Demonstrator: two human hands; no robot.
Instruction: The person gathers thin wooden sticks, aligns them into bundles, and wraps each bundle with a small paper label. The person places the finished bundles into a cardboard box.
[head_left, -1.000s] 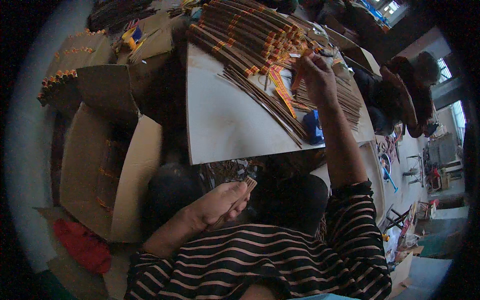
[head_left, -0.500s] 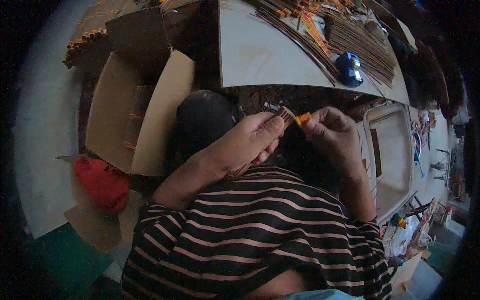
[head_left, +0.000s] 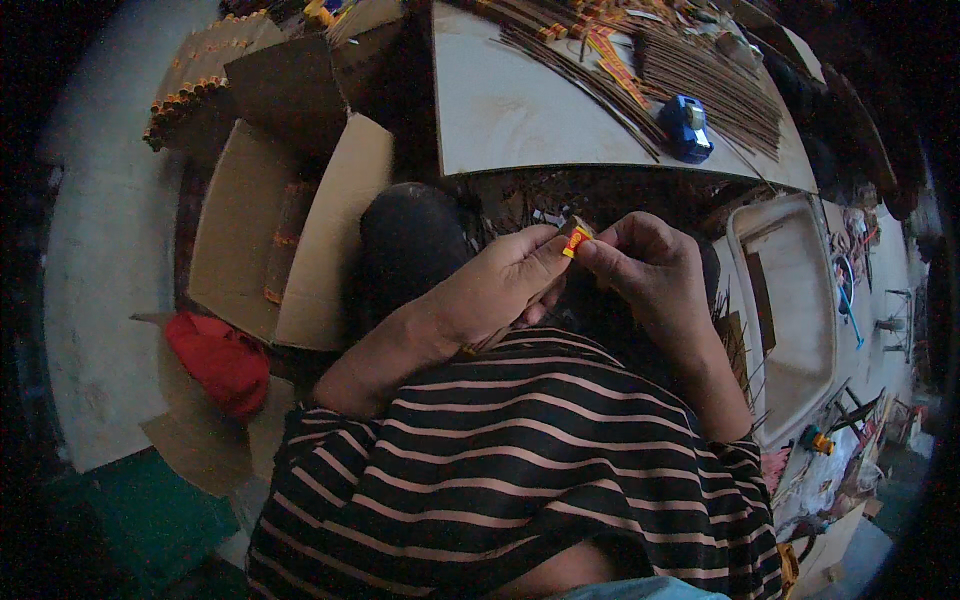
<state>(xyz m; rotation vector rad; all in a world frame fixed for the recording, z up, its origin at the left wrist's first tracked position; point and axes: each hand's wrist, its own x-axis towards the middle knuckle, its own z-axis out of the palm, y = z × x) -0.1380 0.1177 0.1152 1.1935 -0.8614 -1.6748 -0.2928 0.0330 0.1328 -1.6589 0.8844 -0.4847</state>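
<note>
The left hand (head_left: 508,278) grips a stick bundle (head_left: 574,223) — the right hand (head_left: 652,264) pinches a yellow-red label (head_left: 575,241) there, seemingly not fully wrapped; loose sticks (head_left: 712,92) lie unlabelled.

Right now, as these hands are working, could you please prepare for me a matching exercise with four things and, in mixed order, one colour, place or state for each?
Things:
1. Label
2. Tape dispenser
3. Cardboard box
4. Tub

Descriptions:
A. Brown and open, left of the table
B. Pale, farthest right of the four
C. Red and yellow, between the fingertips of the right hand
D. Blue, standing on the table

Right pairs: 1-C, 2-D, 3-A, 4-B
</note>
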